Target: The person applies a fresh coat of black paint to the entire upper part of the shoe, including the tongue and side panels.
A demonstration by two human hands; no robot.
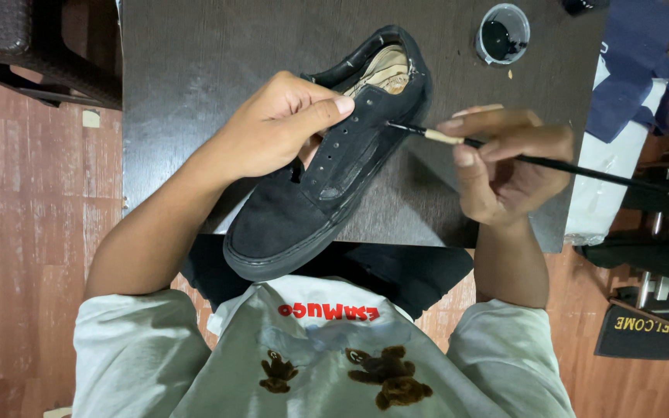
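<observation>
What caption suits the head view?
Left hand steadies a black shoe on a dark table while the right hand touches a brush to its side.

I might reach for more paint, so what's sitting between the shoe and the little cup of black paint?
Nothing: in the head view only bare dark tabletop lies between the black shoe and the paint cup. The brush sits lower, off that stretch.

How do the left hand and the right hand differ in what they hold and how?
The left hand grips the black shoe at its eyelet edge, thumb on top. The right hand pinches a thin paintbrush in its fingertips, tip touching the shoe's side. Both hands are bare, over the dark table.
</observation>
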